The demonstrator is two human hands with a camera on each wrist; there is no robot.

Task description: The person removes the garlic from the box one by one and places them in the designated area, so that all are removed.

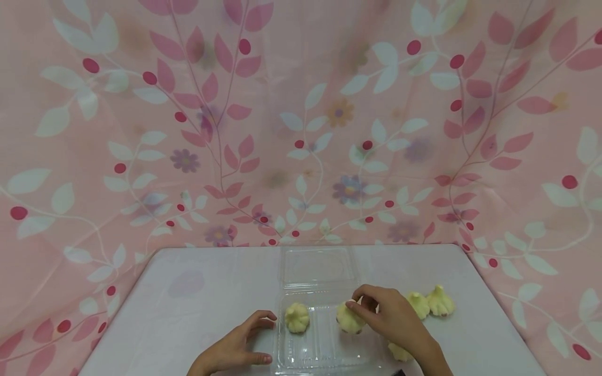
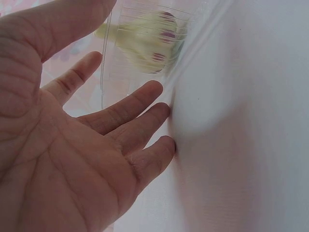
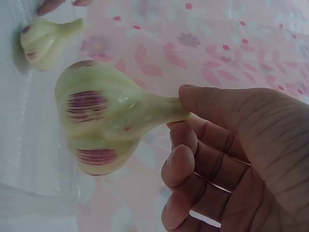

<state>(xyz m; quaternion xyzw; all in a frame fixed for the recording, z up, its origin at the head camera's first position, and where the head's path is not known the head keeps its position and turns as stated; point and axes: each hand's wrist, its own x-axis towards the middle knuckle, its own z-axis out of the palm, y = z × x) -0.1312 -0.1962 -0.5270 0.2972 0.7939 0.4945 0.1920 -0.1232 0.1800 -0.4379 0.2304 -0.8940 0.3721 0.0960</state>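
My right hand [image 1: 388, 314] pinches a garlic bulb [image 3: 104, 121] by its stem, between thumb and fingers. The bulb is pale with purple streaks and hangs over the right half of a clear plastic clamshell box [image 1: 319, 334]. Inside the box, at its left, another garlic bulb [image 1: 297, 318] sits with its stem up; the left wrist view shows it through the box's clear wall. My left hand [image 1: 241, 343] lies beside the box's left side, fingers apart and slightly bent, holding nothing. Whether its fingertips touch the box, I cannot tell.
The box's lid [image 1: 319, 267] lies folded back behind it. Two garlic bulbs [image 1: 440, 302] stand on the white table [image 1: 211, 287] right of the box, and another bulb [image 1: 400, 352] is partly hidden by my right forearm. A floral cloth [image 1: 301, 156] hangs behind the table.
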